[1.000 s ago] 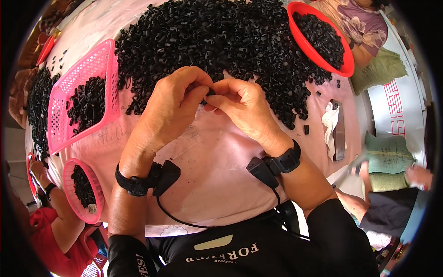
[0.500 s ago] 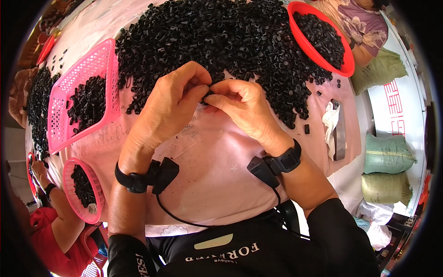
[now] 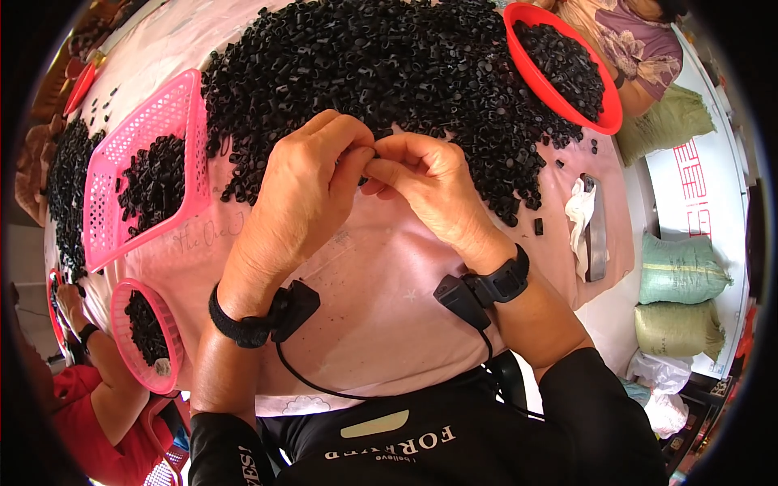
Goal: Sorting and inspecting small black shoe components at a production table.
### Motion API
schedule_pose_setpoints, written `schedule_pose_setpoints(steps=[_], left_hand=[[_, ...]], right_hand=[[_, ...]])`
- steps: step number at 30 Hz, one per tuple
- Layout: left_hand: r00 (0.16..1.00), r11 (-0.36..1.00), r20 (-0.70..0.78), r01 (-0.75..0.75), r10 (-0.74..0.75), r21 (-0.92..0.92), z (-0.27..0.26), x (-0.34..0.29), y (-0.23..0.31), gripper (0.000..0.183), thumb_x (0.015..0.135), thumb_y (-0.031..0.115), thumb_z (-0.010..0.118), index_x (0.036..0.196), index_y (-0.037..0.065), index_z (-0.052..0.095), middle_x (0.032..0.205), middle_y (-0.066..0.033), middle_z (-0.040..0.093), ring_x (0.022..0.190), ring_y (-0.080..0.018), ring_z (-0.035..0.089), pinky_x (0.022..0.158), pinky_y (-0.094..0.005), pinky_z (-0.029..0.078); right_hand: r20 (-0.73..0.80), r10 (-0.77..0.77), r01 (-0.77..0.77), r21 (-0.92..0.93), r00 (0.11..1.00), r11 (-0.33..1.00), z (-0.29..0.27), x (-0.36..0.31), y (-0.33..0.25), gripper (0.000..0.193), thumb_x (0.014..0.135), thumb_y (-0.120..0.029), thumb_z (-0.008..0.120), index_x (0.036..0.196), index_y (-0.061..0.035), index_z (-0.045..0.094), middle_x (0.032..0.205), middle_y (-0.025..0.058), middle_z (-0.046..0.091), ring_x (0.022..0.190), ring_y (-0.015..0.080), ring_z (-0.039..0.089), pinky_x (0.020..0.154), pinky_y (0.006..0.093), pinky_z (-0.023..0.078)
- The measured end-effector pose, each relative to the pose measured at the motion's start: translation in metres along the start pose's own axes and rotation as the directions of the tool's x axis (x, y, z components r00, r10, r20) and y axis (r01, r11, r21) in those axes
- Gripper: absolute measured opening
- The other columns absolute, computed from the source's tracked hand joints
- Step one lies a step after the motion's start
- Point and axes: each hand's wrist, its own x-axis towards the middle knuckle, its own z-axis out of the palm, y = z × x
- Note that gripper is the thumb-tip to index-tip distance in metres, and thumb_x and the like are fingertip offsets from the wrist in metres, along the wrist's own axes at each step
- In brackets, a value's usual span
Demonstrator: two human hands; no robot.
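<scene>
Both hands are together over the near edge of the dark pile (image 3: 365,73), and here's the small black piece (image 3: 364,181), caught right between the fingertips. Left hand (image 3: 312,174) has thumb and forefinger pinched on it; right hand (image 3: 429,186) meets it from the other side, thumb and forefinger closed in too. It's dark and tiny, only a sliver showing, so its full shape is hidden by the fingers. Which way does it point? Can't tell, nor how its long axis runs. For an easier read, look right: one loose piece (image 3: 538,227) lies alone on the pink cloth (image 3: 373,300), black, short and blocky, long axis running roughly toward the person. Count them up: one piece visible in the grip, far too many in the pile to number. To the left sit two pink baskets, one rectangular (image 3: 198,134), one round (image 3: 173,344), each with a heap of black pieces inside. One red basin (image 3: 539,85) at the upper right is loaded as well, and three stuffed sacks, one teal (image 3: 683,271) and two olive (image 3: 679,330), line the right side.
</scene>
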Motion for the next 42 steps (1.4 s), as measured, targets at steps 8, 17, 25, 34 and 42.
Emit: schedule_pose_setpoints(steps=[8, 17, 25, 34, 42], left_hand=[[0.998, 0.998, -0.002, -0.060, 0.060, 0.013, 0.005, -0.001, 0.000, 0.008, 0.091, -0.003, 0.063, 0.099, -0.004, 0.065, 0.090, -0.0141, 0.065, 0.077, -0.0255, 0.067, 0.067, -0.0344, 0.052], [0.995, 0.995, -0.071, -0.064, 0.069, 0.071, 0.010, 0.001, -0.006, 0.006, 0.093, -0.004, 0.061, 0.098, -0.004, 0.064, 0.089, -0.0164, 0.065, 0.078, -0.0310, 0.066, 0.069, -0.0366, 0.052], [0.997, 0.997, -0.068, -0.019, 0.025, 0.079, 0.012, -0.001, -0.004, 0.006, 0.094, 0.000, 0.061, 0.099, -0.003, 0.064, 0.088, -0.0159, 0.067, 0.076, -0.0310, 0.068, 0.068, -0.0362, 0.053], [0.995, 0.999, -0.102, 0.020, -0.016, 0.038, 0.013, -0.001, -0.001, 0.005, 0.093, 0.001, 0.064, 0.097, -0.002, 0.066, 0.086, -0.0135, 0.069, 0.075, -0.0235, 0.069, 0.067, -0.0328, 0.054], [0.988, 0.994, -0.153, -0.017, 0.033, 0.104, 0.017, -0.001, 0.000, 0.005, 0.093, 0.002, 0.065, 0.096, -0.001, 0.067, 0.086, -0.0110, 0.069, 0.074, -0.0188, 0.069, 0.067, -0.0298, 0.054]], right_hand=[[0.001, -0.016, 0.016, 0.012, 1.000, 1.000, -0.001, 0.000, 0.002, 0.016, 0.096, -0.006, 0.069, 0.108, 0.0038, 0.071, 0.094, 0.0087, 0.074, 0.083, 0.0134, 0.073, 0.071, 0.0250, 0.060], [-0.011, 0.021, -0.020, 0.019, 1.000, 1.000, 0.001, -0.002, 0.000, 0.016, 0.094, -0.001, 0.069, 0.109, 0.0057, 0.070, 0.094, 0.0102, 0.074, 0.085, 0.0150, 0.074, 0.073, 0.0257, 0.060], [-0.012, 0.064, -0.064, 0.030, 0.998, 0.998, 0.000, -0.001, -0.003, 0.014, 0.094, -0.001, 0.069, 0.107, 0.0042, 0.070, 0.093, 0.0093, 0.075, 0.084, 0.0151, 0.074, 0.072, 0.0256, 0.060], [0.037, 0.061, -0.062, 0.003, 0.997, 0.998, -0.001, -0.002, -0.004, 0.015, 0.096, -0.004, 0.068, 0.108, 0.0048, 0.069, 0.096, 0.0100, 0.074, 0.087, 0.0159, 0.073, 0.073, 0.0259, 0.059], [0.037, 0.131, -0.135, 0.153, 0.991, 0.979, -0.001, -0.001, -0.005, 0.016, 0.096, -0.003, 0.067, 0.110, 0.0045, 0.070, 0.095, 0.0108, 0.074, 0.085, 0.0163, 0.075, 0.073, 0.0255, 0.059]])
